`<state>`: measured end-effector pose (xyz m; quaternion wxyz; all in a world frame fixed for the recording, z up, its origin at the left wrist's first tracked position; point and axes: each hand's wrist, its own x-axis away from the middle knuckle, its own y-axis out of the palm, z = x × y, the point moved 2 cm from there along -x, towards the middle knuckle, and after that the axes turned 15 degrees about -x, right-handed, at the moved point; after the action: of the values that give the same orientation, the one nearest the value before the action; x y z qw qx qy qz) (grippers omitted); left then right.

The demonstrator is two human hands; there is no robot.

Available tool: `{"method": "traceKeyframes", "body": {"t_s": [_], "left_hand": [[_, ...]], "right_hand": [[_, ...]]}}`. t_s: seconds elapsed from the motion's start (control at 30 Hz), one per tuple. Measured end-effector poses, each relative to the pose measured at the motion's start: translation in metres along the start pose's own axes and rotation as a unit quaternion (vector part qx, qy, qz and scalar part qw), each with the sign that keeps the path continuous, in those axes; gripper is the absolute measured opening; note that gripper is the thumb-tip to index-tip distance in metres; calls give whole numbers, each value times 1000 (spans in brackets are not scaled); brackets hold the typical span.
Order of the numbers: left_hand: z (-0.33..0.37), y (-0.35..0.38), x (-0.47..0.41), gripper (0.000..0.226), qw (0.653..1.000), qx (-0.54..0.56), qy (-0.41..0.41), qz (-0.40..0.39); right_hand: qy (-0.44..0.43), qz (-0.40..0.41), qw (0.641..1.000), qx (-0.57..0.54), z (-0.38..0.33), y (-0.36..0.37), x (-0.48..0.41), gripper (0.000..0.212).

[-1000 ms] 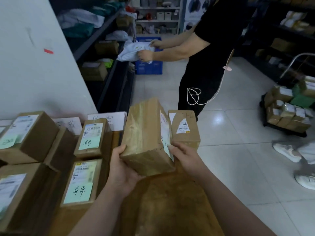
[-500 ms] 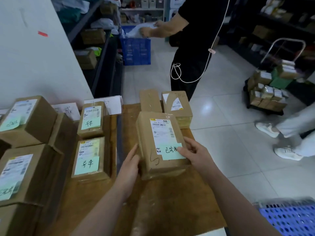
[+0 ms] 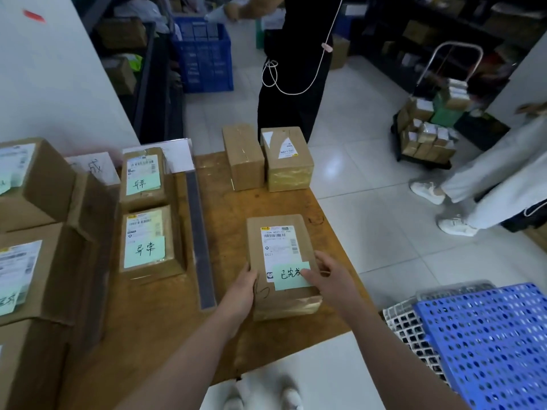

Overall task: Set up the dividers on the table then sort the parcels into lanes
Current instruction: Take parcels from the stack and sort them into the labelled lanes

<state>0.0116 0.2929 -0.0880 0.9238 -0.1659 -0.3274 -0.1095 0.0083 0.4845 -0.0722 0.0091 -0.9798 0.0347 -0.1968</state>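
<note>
A brown wooden table [image 3: 165, 315] held cardboard parcels sorted into lanes, seen from above through a head-worn camera. A dark flat divider strip [image 3: 200, 238] lay lengthwise on the tabletop, and to its left a taller cardboard divider [image 3: 91, 232] stood on edge. In the lane between them sat two parcels, one behind the other, the nearer parcel [image 3: 151, 242] and the farther parcel [image 3: 144, 177], each with a shipping label and a green handwritten note on top. Left of the cardboard divider, at least three larger boxes [image 3: 32, 184] were stacked, cut off by the frame edge. Right of the dark strip, one parcel [image 3: 281, 261] lay flat near the table's front edge, label up, a green note [image 3: 291, 275] stuck on it. The left hand [image 3: 244, 288] pressed flat and open against its left side; the right hand [image 3: 328, 276] rested on its right edge with fingers spread, thumb on the note. Two more boxes, a plain box [image 3: 242, 156] and a labelled box [image 3: 288, 158], stood side by side at the far edge. A blue perforated crate [image 3: 488, 338] sat at lower right, and a blue bin [image 3: 204, 54] stood on the white tiled floor [image 3: 370, 202] near dark shelving [image 3: 142, 69]. A person in black [image 3: 296, 69] stood beyond the table, and a cart of small parcels [image 3: 426, 128] stood to the right.
</note>
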Motion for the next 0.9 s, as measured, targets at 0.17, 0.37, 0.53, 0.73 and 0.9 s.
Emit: {"method": "traceKeyframes", "body": {"t_s": [0.17,0.37,0.53,0.73,0.9], "left_hand": [[-19,8,-4,46,999,-14,-30,16],[-17,18,10,65,991,71,-60,93],[-13,37,23,45,990,76,-21,120],[0,39,48,52,977,127,44,168],[17,19,83,61,955,138,99,245]], "right_hand": [[23,-4,999,30,18,-7,-3,39],[36,-10,998,56,28,-22,-9,44],[39,-58,997,16,21,-14,2,34],[-8,-74,996,-38,-6,-21,17,30],[-98,-111,988,-34,-46,-3,29,36]]}}
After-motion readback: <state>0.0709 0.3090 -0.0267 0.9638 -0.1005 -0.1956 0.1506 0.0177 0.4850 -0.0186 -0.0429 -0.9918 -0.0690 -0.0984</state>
